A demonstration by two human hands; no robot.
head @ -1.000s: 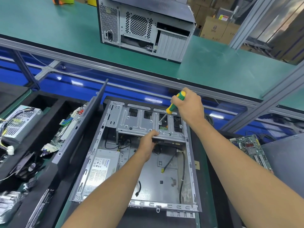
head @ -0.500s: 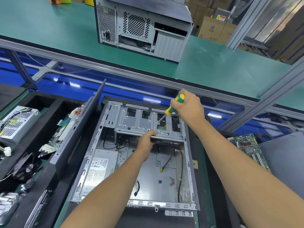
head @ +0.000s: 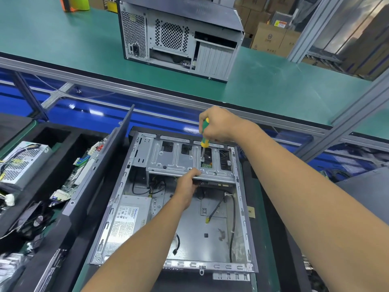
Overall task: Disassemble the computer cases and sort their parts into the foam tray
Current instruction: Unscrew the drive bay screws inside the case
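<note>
Hard to read a lot here. The screwdriver (head: pixel 204 133) is mostly buried in the right hand (head: pixel 219 125), only bits of green and yellow handle poke out, and the tip sits on the drive cage (head: pixel 179 159), though the screw itself is too small to make out. Whatever sits under the cage is in shadow. The foam tray (head: pixel 52 165) on the left is cut off by the frame edge, and the stuff at its bottom corner is just blur. The board at far right is mostly hidden behind the right arm.

Hands: the right one is fisted around the screwdriver handle, the tool pointing almost straight down, arm stretched out over the open case (head: pixel 174 207). The left hand (head: pixel 186 186) reaches into the case, fingers curled over the cage's near edge, gripping it.

The case lies flat right in front of the person, with a PSU (head: pixel 128 220) still inside at lower left. Its side panel (head: pixel 99 175) leans between case and tray. The tray holds another PSU (head: pixel 23 163) and a motherboard (head: pixel 82 173). A second case (head: pixel 179 34) stands on the green bench (head: pixel 63 43) beyond.
</note>
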